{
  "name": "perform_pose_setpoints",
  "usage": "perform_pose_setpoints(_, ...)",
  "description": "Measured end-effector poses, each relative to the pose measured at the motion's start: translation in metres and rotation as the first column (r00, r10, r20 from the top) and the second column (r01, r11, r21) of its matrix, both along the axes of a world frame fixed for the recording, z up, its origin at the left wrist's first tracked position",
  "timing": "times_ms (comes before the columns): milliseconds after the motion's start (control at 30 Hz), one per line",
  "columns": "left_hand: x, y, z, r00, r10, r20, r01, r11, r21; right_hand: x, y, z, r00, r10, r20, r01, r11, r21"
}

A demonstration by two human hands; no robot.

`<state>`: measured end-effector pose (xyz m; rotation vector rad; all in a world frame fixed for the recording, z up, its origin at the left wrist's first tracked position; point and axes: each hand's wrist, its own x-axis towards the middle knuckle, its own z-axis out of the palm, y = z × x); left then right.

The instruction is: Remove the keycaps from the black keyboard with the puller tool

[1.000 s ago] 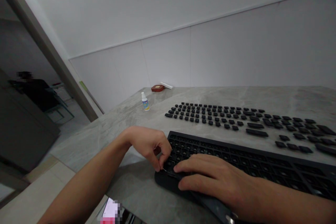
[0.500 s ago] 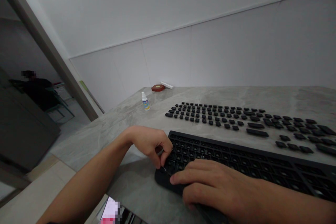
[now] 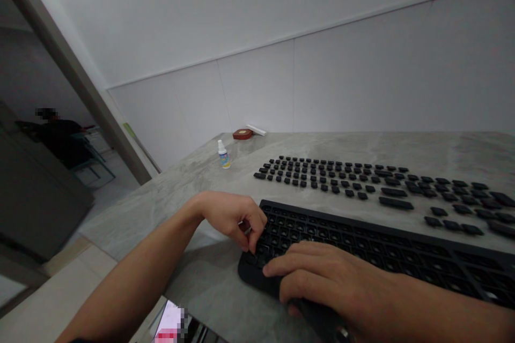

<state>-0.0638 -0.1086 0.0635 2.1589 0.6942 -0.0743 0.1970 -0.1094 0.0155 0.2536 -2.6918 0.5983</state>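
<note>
A black keyboard with its keycaps off lies across the table in front of me. My left hand bends over the near left corner, its thumb and index finger pinched together at the key openings. Whatever is in that pinch is too small to make out. My right hand lies over the keyboard's near edge, its index fingertip close to the left hand's pinch. Under its palm runs a long dark tool with a shiny end; the fingers close around it and hide most of it.
Beyond the keyboard, several black keycaps are spread in rows. A small white bottle stands at the far left, with a reddish-brown box by the wall. A lit phone is at the lower left. A person sits in the background.
My left fingertips have moved slightly up and right along the corner; a thin bright line beneath them no longer shows. My right hand has curled more, its thumb tucking underneath. The keyboard stays put.
</note>
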Motion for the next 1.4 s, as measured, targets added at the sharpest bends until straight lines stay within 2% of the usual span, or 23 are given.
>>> perform_pose_setpoints(167,-0.002,0.002,-0.003,1.0,0.0,-0.003,0.0,1.0,0.003,0.0,0.0,0.001,1.0,0.007,0.018,-0.005,0.995,-0.1)
perform_pose_setpoints(333,-0.002,0.002,-0.004,1.0,0.007,0.012,-0.007,1.0,0.019,-0.002,-0.001,0.002,0.998,-0.017,-0.067,0.005,0.983,-0.183)
perform_pose_setpoints(433,-0.001,0.002,-0.003,0.999,0.027,0.039,-0.027,1.0,0.011,-0.003,-0.002,0.004,0.997,-0.028,-0.066,0.013,0.976,-0.219)
perform_pose_setpoints(667,-0.001,0.001,-0.004,0.999,0.024,0.048,-0.026,0.999,0.028,-0.012,-0.003,0.004,0.998,-0.067,0.006,0.066,0.971,-0.229)
perform_pose_setpoints(900,0.0,0.003,-0.004,0.997,0.033,0.074,-0.033,0.999,-0.012,-0.027,0.001,-0.009,0.992,-0.126,0.024,0.128,0.973,-0.191)
perform_pose_setpoints(1000,-0.001,0.004,-0.006,0.998,0.025,0.057,-0.026,1.0,0.004,-0.028,0.001,-0.01,0.991,-0.13,0.015,0.13,0.968,-0.213)
perform_pose_setpoints(1200,-0.003,0.004,-0.009,1.0,0.027,0.012,-0.027,0.999,0.025,-0.027,0.0,-0.002,0.994,-0.104,-0.017,0.092,0.938,-0.335)
perform_pose_setpoints(1400,-0.001,0.002,-0.008,0.999,0.03,0.01,-0.031,0.999,0.03,-0.028,0.0,-0.001,0.992,-0.127,-0.014,0.107,0.889,-0.446)
